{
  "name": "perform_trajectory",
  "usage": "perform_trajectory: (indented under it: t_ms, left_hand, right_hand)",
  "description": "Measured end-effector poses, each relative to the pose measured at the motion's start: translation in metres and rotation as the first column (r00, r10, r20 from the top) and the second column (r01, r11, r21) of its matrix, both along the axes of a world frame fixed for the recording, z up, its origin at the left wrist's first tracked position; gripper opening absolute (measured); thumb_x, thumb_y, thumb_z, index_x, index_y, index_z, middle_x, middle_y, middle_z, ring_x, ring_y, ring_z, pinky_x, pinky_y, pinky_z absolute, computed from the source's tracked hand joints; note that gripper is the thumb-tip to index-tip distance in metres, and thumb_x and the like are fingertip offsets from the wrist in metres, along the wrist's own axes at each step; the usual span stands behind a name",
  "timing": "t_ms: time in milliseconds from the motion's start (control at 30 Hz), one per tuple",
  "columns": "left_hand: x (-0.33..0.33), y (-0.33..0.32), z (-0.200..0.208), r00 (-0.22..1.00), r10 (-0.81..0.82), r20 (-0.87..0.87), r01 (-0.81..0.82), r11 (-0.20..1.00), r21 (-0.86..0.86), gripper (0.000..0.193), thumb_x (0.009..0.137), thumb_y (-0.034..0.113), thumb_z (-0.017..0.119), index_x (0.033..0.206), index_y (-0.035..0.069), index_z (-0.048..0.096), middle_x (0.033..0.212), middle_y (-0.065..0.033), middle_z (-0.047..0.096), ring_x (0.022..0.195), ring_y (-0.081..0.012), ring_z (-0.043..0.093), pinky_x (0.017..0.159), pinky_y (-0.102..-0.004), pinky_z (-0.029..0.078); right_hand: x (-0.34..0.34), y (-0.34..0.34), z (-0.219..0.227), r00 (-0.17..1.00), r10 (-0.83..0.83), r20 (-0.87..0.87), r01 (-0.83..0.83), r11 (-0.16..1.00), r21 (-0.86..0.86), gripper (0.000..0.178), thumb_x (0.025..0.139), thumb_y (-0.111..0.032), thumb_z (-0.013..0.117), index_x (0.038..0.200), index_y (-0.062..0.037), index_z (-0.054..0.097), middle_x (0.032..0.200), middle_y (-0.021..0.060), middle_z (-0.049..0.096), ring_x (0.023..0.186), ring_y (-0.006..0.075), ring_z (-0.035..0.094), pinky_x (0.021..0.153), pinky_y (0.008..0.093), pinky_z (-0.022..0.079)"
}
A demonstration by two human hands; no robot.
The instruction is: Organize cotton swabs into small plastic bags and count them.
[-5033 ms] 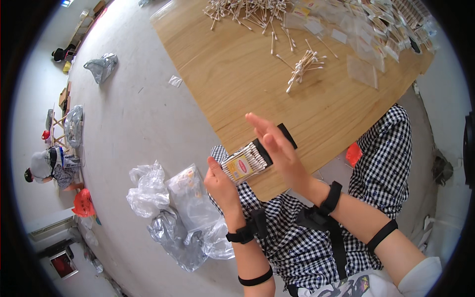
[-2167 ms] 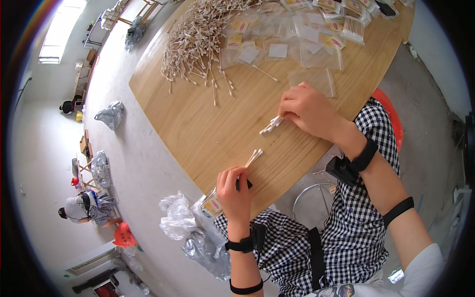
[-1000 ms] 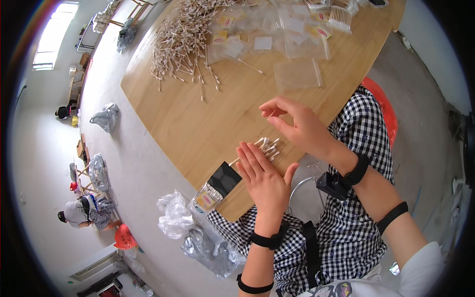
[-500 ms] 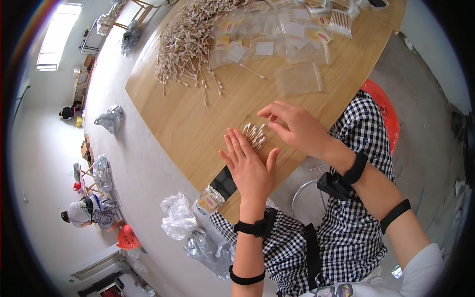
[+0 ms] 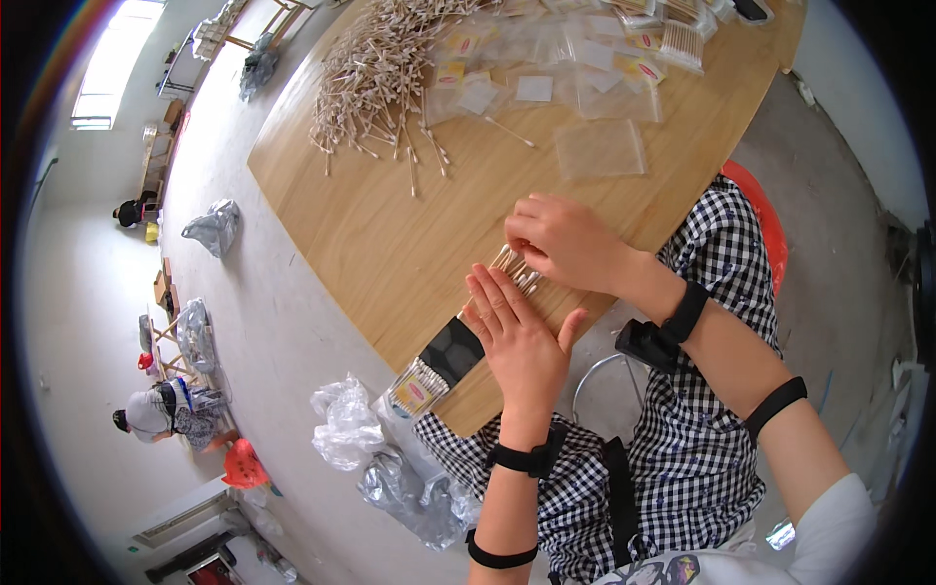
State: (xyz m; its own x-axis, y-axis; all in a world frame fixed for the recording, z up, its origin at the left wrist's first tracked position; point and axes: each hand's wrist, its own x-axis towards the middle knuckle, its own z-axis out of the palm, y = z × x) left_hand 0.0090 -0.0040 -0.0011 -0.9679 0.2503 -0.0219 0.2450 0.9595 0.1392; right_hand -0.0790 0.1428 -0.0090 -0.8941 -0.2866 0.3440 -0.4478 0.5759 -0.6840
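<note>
A small bundle of white-tipped cotton swabs [image 5: 526,282] lies on the wooden table [image 5: 336,244] near its front edge. My left hand [image 5: 525,341] rests over the bundle's near-left part, palm down, fingers stretched and thumb apart. At the far end of the same bundle, my right hand [image 5: 565,242] has its fingers curled in and closed. Its fingertips are partly hidden, so what they pinch does not show. A dark flat piece with a hexagon pattern [image 5: 453,353] lies left of my left hand. Beside that, at the corner, is a filled clear pouch of swabs [image 5: 416,387].
A large heap of loose swabs [image 5: 375,83] covers the table's far left. Clear plastic bags with paper cards [image 5: 534,89] and a flat clear bag [image 5: 602,149] lie farther right. Crumpled plastic [image 5: 346,424] sits below the table's left corner. A red stool [image 5: 760,214] stands at right.
My right hand has closed its fingers and come down onto the swab bundle. My left hand has shifted slightly right, uncovering more of the dark piece.
</note>
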Motion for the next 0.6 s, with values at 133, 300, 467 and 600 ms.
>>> perform_trajectory:
  t_ms: [133,300,467,600]
  left_hand:
    - [0.0,0.0003,0.0004,1.0,0.005,-0.004,-0.005,1.0,0.017,0.109,0.091,0.068,0.05,0.152,-0.014,0.01,0.16,-0.0321,0.011,0.152,-0.0407,0.004,0.122,-0.0514,0.005]
    - [-0.0002,0.0003,0.0008,1.0,0.006,0.009,-0.007,1.0,0.023,0.11,0.091,0.068,0.05,0.151,-0.014,0.01,0.16,-0.0324,0.011,0.152,-0.0404,0.004,0.122,-0.0509,0.003]
    - [-0.0001,0.0008,0.0011,1.0,0.001,-0.003,-0.001,1.0,0.026,0.11,0.091,0.068,0.05,0.151,-0.016,0.01,0.159,-0.0331,0.011,0.152,-0.0405,0.004,0.122,-0.051,0.004]
    - [-0.0002,0.0017,0.0003,1.0,-0.001,-0.001,0.001,1.0,0.03,0.111,0.09,0.067,0.051,0.151,-0.015,0.009,0.16,-0.033,0.01,0.152,-0.0407,0.004,0.122,-0.0508,0.004]
  right_hand:
    - [-0.0028,0.0055,0.0011,0.996,0.032,0.082,-0.03,0.999,-0.024,0.005,0.079,-0.01,0.066,0.083,-0.0086,0.063,0.088,0.0057,0.061,0.09,0.026,0.06,0.076,0.0392,0.051]
    - [-0.0041,0.0067,0.0025,0.995,0.041,0.091,-0.039,0.999,-0.024,0.005,0.08,-0.012,0.067,0.082,-0.0094,0.064,0.087,0.0051,0.061,0.088,0.0259,0.061,0.076,0.0395,0.051]
    - [-0.0081,0.0065,0.0072,0.995,0.085,0.059,-0.088,0.995,0.056,0.006,0.08,-0.013,0.068,0.083,-0.0099,0.064,0.088,0.0047,0.062,0.088,0.0254,0.062,0.076,0.0385,0.05]
    - [-0.0076,0.0031,0.0047,0.996,0.092,-0.003,-0.089,0.971,0.223,0.011,0.08,-0.014,0.071,0.084,-0.0078,0.064,0.088,0.0059,0.062,0.089,0.0253,0.062,0.078,0.0367,0.05]
